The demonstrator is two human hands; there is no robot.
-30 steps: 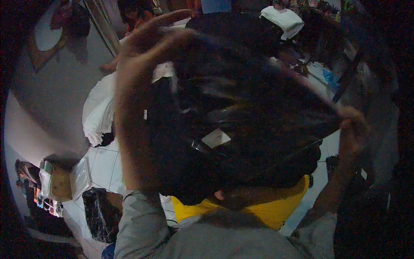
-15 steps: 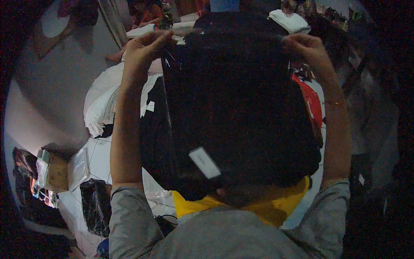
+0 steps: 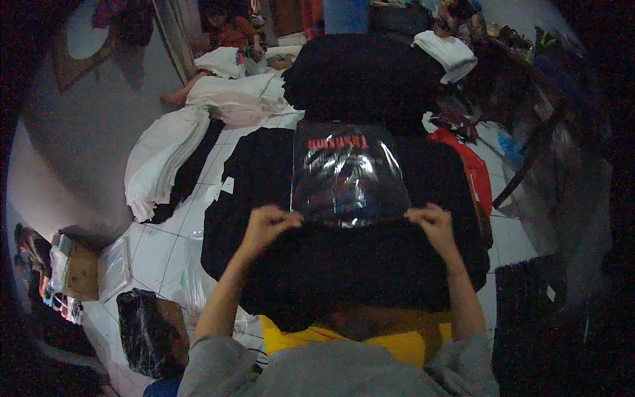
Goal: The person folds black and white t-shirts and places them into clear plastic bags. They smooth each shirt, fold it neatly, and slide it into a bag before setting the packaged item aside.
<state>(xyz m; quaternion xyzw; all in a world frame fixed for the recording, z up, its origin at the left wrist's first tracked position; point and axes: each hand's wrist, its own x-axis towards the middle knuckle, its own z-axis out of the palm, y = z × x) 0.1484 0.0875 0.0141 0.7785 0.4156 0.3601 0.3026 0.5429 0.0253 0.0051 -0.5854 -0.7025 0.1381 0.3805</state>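
A clear, glossy plastic bag (image 3: 350,178) with a folded black garment inside lies across the stacked black cloth in front of me. Red lettering shows through its far part, and bright glare streaks the film. My left hand (image 3: 272,223) pinches the bag's near left corner between thumb and fingers. At the near right corner, my right hand (image 3: 431,220) grips the same bag in a similar pinch. Beneath and around the bag spreads a wide pile of black cloth (image 3: 264,178). Beyond it rises a taller stack of folded black cloth (image 3: 364,73).
White folded cloth (image 3: 162,159) is stacked on the tiled floor to the left. A black plastic-wrapped bundle (image 3: 149,331) and a cardboard box (image 3: 83,268) stand at lower left. Yellow material (image 3: 410,337) lies by my lap, and red material (image 3: 473,165) is on the right. Another person (image 3: 228,33) sits at far left.
Both hands have come down toward me and closer together from a raised, wide position. The large dark item held up between them is lowered; the bag now lies with its red lettering visible.
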